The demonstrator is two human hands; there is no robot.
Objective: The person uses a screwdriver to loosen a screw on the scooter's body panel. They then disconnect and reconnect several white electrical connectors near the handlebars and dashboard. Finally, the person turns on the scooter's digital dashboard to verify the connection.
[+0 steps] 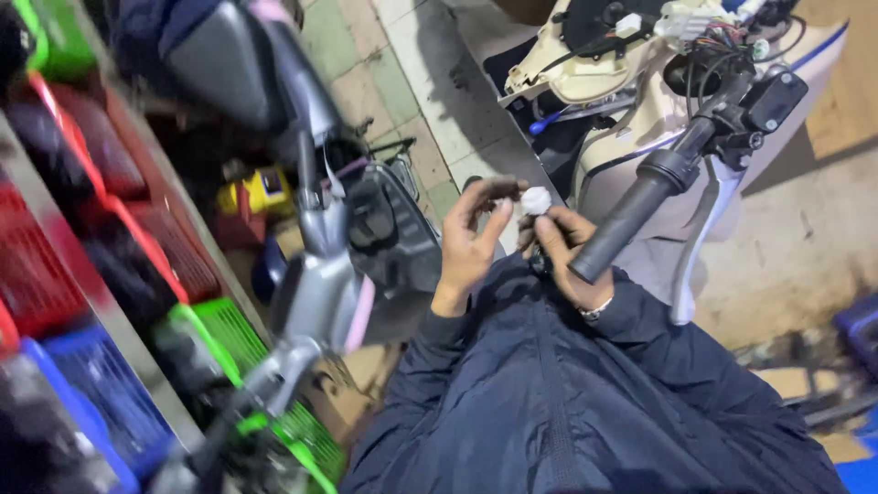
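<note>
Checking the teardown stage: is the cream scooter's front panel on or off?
Off: on the cream scooter, loose coloured wires and a white connector lie bare above the black handlebar grip.

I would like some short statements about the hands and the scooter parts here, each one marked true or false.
1. The right hand holds a small white plastic part at its fingertips. True.
2. The left hand grips the black rubber handlebar grip. False: it is beside the white part, apart from the grip.
3. The cream scooter body has exposed wires near its handlebar. True.
4. The person wears a bright red jacket. False: the dark navy jacket is zipped.
</note>
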